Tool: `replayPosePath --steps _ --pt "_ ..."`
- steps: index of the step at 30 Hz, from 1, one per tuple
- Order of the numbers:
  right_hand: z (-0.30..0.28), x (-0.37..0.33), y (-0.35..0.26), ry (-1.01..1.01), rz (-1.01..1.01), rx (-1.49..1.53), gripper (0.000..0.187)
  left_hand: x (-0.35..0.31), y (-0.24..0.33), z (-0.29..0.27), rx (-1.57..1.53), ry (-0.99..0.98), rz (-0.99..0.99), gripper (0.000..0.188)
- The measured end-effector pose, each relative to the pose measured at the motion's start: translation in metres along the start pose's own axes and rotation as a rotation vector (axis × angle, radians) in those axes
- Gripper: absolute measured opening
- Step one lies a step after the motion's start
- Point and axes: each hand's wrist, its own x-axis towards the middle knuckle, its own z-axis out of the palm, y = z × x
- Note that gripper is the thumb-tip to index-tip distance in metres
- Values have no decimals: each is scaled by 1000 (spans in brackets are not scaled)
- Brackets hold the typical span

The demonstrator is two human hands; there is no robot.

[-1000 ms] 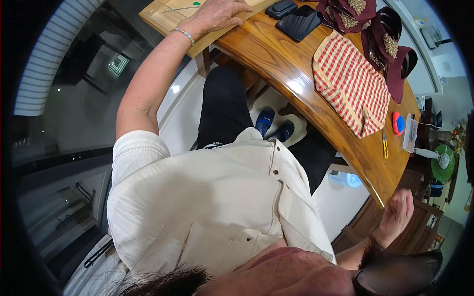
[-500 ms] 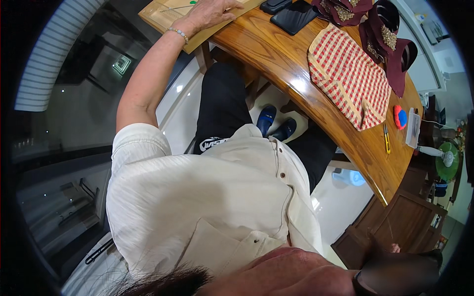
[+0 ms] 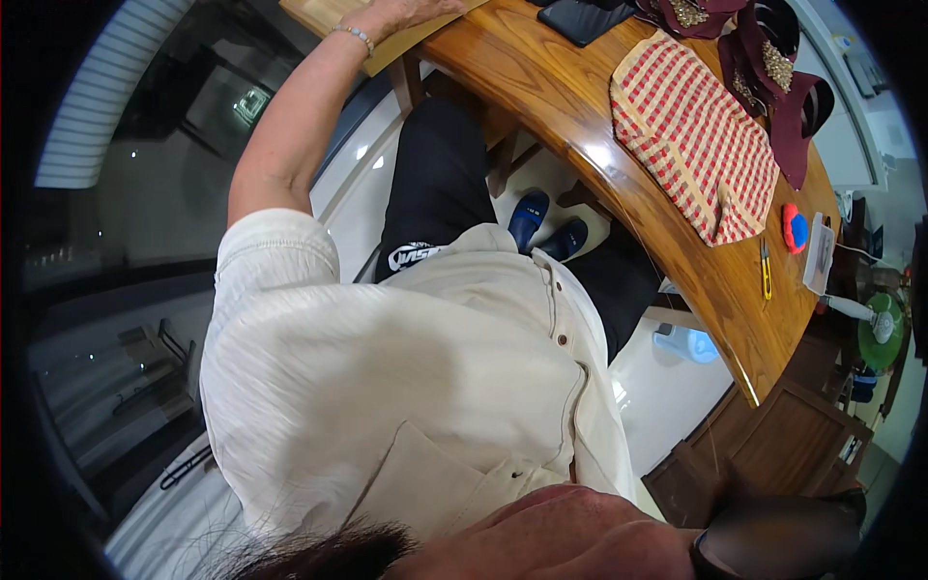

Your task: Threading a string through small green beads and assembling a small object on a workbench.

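My left hand (image 3: 401, 14) rests at the top edge of the view, partly cut off, with its fingers stretched out over a pale wooden board or frame (image 3: 311, 12). A beaded bracelet (image 3: 356, 37) circles that wrist. The board lies at the left end of a glossy brown wooden table (image 3: 541, 72). My right hand is out of view. A very thin thread-like strand (image 3: 713, 447) shows faintly before the dark cabinet; its ends cannot be made out.
On the table lie a black phone (image 3: 583, 21), a red-and-cream checked pouch (image 3: 691, 140), maroon beaded straps (image 3: 785, 116), a red-and-blue pincushion-like lump (image 3: 795, 228), a yellow cutter (image 3: 767, 271) and a clear plastic box (image 3: 820, 256). A green fan (image 3: 880, 331) stands beyond.
The view has shifted, so my left hand and the board sit higher and are more cut off. Fingertips seen at the lower right before are out of view now.
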Motion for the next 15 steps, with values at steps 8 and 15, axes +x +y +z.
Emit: replayPosePath --steps 8,15 --pt "-4 24 18 -12 111 -19 36 -1 1 7 58 49 142 38" --pt "-20 49 -36 133 -97 -724 38 -1 13 8 205 53 145 43"
